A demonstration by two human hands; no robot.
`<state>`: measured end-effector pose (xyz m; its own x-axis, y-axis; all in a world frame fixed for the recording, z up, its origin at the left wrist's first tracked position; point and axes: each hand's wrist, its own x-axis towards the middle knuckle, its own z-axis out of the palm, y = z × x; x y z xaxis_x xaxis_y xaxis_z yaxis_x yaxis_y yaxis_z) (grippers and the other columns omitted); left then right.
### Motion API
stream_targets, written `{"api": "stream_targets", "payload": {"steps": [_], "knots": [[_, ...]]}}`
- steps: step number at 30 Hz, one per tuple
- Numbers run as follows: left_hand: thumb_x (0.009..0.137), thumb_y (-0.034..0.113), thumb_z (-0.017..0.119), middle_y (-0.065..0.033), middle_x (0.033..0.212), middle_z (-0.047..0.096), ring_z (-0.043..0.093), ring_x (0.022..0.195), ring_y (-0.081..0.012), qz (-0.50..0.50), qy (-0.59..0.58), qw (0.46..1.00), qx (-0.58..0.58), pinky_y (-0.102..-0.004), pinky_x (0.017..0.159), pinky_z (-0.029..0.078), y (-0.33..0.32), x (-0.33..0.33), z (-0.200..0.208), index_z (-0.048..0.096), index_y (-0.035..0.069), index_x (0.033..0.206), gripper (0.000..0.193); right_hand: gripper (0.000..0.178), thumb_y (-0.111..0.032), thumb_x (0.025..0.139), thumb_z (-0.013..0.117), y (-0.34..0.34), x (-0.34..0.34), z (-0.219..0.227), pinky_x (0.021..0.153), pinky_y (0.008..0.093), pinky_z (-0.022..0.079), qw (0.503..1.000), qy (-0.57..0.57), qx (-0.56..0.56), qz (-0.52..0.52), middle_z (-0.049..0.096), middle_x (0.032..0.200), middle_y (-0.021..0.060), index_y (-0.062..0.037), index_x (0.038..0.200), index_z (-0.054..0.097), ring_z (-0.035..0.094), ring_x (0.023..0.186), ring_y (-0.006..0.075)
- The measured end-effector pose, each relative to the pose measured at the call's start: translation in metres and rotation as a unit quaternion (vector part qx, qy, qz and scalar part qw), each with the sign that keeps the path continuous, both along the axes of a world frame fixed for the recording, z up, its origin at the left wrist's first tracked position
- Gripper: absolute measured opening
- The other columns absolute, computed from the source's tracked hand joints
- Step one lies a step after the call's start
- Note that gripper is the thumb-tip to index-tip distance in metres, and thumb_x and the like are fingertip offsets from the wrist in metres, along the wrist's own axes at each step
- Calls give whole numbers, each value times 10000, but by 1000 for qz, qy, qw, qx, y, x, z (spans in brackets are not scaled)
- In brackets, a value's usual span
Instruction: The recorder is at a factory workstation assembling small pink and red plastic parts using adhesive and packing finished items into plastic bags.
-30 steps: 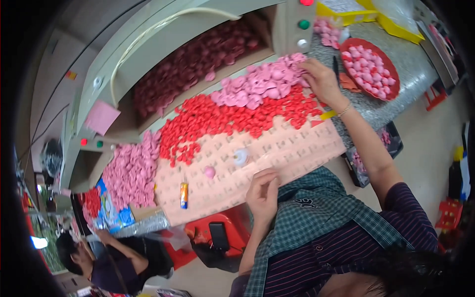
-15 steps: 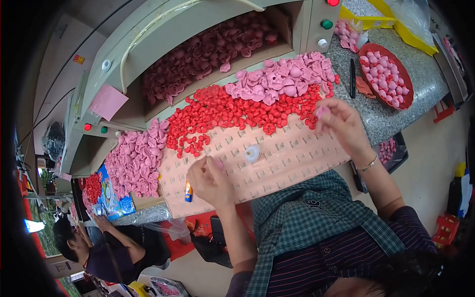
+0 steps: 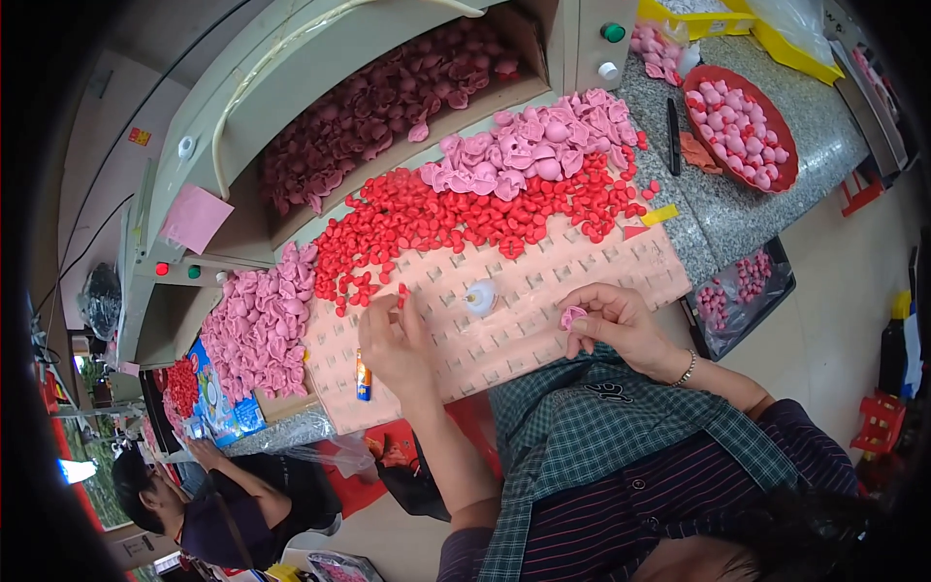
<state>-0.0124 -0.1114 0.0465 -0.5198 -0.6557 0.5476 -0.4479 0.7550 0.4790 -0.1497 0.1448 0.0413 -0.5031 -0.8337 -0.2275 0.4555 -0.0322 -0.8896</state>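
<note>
My right hand (image 3: 611,325) pinches a small pink rubber piece (image 3: 570,316) above the near edge of the pale pink slotted tray (image 3: 582,267). At the tray's left part my left hand (image 3: 393,339) has its fingers closed on a small red piece (image 3: 396,297), beside the edge of the red pile (image 3: 465,218). A white dome-shaped part (image 3: 481,297) stands on the tray between the two hands. Larger pink pieces (image 3: 533,150) lie heaped behind the red ones.
A machine hopper (image 3: 378,97) holds dark pink pieces. More pink pieces (image 3: 257,325) pile at the left. A red bowl (image 3: 742,126) of pink pieces sits on the granite counter (image 3: 718,209). A small tube (image 3: 363,376) lies on the tray. Another person (image 3: 208,509) sits lower left.
My right hand came back from the pink pile to the tray's near edge with a pink piece. My left hand moved up to the red pile's edge.
</note>
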Motion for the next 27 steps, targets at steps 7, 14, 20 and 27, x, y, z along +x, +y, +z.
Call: {"api": "stream_targets", "payload": {"steps": [7, 14, 20, 27], "knots": [[876, -44, 669, -81, 876, 667, 609, 711, -74, -79, 167, 811, 555, -203, 660, 495, 106, 34, 9, 573, 2, 909, 111, 185, 11, 949, 596, -18, 24, 0, 889, 272, 527, 987, 95, -128, 33, 675, 1017, 79, 34, 1130, 628, 640, 1002, 114], [924, 5, 646, -56, 819, 664, 578, 671, -61, -122, 151, 775, 601, -179, 606, 447, 117, 29, 1, 594, -12, 989, 86, 197, 5, 950, 605, -27, 31, -7, 879, 280, 537, 994, 36, -90, 54, 668, 1050, 95, 42, 1143, 608, 653, 980, 142], [924, 11, 658, -43, 862, 670, 597, 716, -54, -139, 211, 763, 595, -173, 655, 476, 125, 21, -7, 615, -22, 1035, 123, 196, -34, 971, 585, -30, 33, -11, 825, 282, 575, 993, -95, -65, -3, 680, 1019, 98, 26, 1156, 608, 670, 925, 139], [944, -10, 612, -66, 980, 655, 621, 833, -96, -144, 231, 816, 510, -229, 815, 512, 133, 15, -13, 611, -36, 1146, 203, 192, -80, 981, 585, -32, 30, -3, 663, 224, 543, 996, -86, -32, -5, 689, 942, 75, 20, 1143, 609, 656, 799, 100]]}}
